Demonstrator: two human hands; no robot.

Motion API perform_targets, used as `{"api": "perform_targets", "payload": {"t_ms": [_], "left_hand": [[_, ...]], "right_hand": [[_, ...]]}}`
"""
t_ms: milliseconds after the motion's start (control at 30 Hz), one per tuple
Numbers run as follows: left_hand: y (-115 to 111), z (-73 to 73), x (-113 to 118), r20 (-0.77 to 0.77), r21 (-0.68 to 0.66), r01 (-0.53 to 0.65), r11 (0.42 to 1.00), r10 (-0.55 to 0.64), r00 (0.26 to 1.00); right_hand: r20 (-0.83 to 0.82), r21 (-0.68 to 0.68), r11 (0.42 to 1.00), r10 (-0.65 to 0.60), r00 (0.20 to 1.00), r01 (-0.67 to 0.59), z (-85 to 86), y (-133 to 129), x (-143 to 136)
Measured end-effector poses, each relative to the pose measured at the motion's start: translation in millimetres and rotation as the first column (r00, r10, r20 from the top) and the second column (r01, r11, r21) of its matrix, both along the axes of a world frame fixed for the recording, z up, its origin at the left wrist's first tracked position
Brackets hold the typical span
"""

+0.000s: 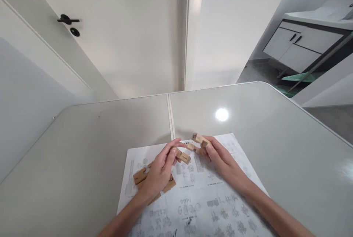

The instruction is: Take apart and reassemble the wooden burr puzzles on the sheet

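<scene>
My left hand [161,167] is closed around a small wooden puzzle piece [185,158], its marked end poking out past the thumb. In my right hand [222,156] are notched wooden puzzle pieces [196,137]; one prong points up and left, and another wooden bar [191,147] shows just below it. Whether these two parts are joined cannot be made out. The hands are close together over a printed sheet, with a left fingertip near the lower bar. Partly hidden under my left hand and wrist, more notched wooden pieces [140,176] with dark marks lie on the paper.
A large white instruction sheet [187,200] with line diagrams lies on the grey table [82,148], which has a seam [170,115] down its middle. Beyond the far edge stands a white door with a black handle [67,20]. A white cabinet [300,43] is at the right.
</scene>
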State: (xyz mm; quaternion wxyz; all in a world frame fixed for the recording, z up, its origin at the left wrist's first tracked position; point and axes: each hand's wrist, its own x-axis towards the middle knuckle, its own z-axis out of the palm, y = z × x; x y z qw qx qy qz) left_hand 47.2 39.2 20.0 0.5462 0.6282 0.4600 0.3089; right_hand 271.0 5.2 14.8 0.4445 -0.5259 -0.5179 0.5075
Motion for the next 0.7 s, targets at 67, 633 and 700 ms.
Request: {"api": "perform_targets", "payload": {"t_ms": [67, 633, 700], "left_hand": [[-1.0, 0.8, -2.1, -0.047, -0.002, 0.006, 1.0, -0.006, 0.999], [2.0, 0.0, -7.5, -0.05, -0.059, 0.125, 0.99, -0.128, 0.991], [2.7, 0.1, -8.0, -0.036, -0.077, 0.143, 0.987, -0.146, 0.989]], "right_hand": [[-0.004, 0.028, 0.999, 0.036, 0.999, -0.036, 3.7, -0.1, 0.2], [0.195, 0.268, 0.918, 0.245, 0.95, -0.292, -10.2, -0.1, 0.6], [0.208, 0.261, 0.909, 0.277, 0.938, -0.326, -7.1, -0.3, 1.2]]}}
